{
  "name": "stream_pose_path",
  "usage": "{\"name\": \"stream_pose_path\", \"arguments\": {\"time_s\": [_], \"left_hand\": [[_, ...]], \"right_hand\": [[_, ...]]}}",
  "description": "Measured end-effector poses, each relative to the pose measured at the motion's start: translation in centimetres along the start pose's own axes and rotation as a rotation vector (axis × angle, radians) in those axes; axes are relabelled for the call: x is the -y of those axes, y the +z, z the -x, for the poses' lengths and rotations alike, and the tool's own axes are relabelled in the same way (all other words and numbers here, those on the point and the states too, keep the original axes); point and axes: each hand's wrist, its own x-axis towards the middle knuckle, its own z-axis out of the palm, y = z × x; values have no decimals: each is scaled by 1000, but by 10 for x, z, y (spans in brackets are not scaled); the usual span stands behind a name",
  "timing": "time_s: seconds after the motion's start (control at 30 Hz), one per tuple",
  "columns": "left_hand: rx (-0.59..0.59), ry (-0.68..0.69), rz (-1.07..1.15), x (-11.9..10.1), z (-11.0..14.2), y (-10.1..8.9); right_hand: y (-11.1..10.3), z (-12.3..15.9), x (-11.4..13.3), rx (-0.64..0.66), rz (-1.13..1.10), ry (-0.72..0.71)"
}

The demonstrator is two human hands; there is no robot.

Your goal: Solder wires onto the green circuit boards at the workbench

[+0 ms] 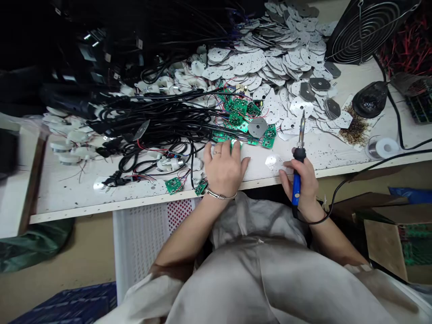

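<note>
My right hand (305, 180) is closed around the blue handle of a soldering iron (296, 182), whose metal tip points up and away from me. Just left of it on the tabletop lies a small whitish plate (272, 162) with dark specks. Palm down, my left hand (224, 165) rests on the table with its fingers stretched forward. Its fingertips reach the near edge of a cluster of green circuit boards (240, 106); whether they press on a board is hidden. Two more circuit boards (173, 185) with thin wires lie left of my left wrist.
Black cables (158, 119) and white plastic parts (76, 135) cover the left side. A heap of pale plates (246, 63) fills the back. To the right stand a fan (364, 33), a black iron holder (370, 96) and a solder spool (384, 147). The iron's cord (357, 173) trails right.
</note>
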Motion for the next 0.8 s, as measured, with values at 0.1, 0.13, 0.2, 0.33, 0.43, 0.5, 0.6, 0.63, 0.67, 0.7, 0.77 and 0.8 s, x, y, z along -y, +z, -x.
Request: {"name": "stream_pose_path", "arguments": {"time_s": [0.1,0.13,0.2,0.33,0.43,0.5,0.6,0.63,0.67,0.7,0.77,0.8], "left_hand": [[-1,-21,-8,8,0,6],[-5,-23,-4,11,2,6],[-19,-15,8,17,4,4],[-22,84,91,16,8,-1],[17,118,150,11,11,-4],[34,131,153,10,13,-5],[50,173,131,11,13,-6],[48,179,130,11,12,-8],[45,173,140,11,11,-9],[47,164,163,8,10,-12],[76,159,227,0,8,-19],[108,168,255,-6,7,-23]], "right_hand": [[3,5,4,45,23,-23],[6,6,6,46,36,-34],[13,5,11,32,46,-49],[21,2,20,26,-4,-44],[17,6,19,50,-43,-22],[15,10,14,48,-71,-48],[17,16,6,59,-73,-138],[18,17,5,68,-44,-152],[18,18,4,77,-5,-153],[18,19,5,83,34,-144],[13,20,11,102,87,-83],[9,20,14,116,73,-38]]}}
